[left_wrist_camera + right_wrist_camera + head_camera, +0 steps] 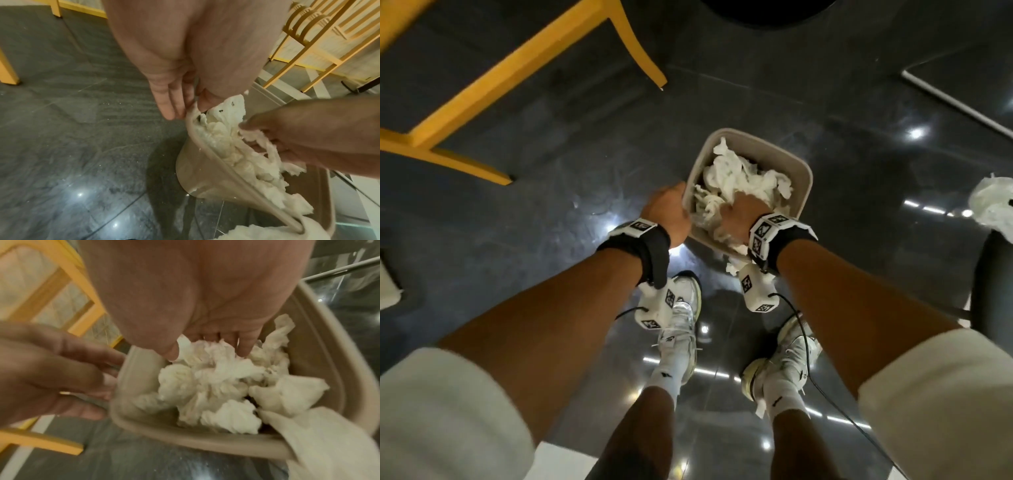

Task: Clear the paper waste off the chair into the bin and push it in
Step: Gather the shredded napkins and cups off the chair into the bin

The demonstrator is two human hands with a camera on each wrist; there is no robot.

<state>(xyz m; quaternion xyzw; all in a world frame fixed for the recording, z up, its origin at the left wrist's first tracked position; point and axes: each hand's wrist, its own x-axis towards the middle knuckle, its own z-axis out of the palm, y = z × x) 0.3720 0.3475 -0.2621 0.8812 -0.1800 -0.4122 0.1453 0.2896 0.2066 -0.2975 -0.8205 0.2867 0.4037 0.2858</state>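
A beige bin [804, 178] stands on the dark floor in front of my feet, heaped with crumpled white paper [739, 174]. My left hand [667, 209] is at its left rim. In the left wrist view the left hand [185, 104] pinches the rim, thumb inside and straight fingers [168, 105] down the outer wall [201, 175]. My right hand [743, 214] is inside the bin and presses down on the paper [216, 386], with the fingertips [244, 350] sunk in it. One paper piece [329, 443] hangs over the near rim [185, 441].
A yellow wooden chair [517, 68] stands at the upper left. At the right edge a dark seat [993, 260] carries a white crumpled wad [993, 202]. My white shoes [681, 315] are just behind the bin, and a thin cable [808, 359] trails from the right wrist.
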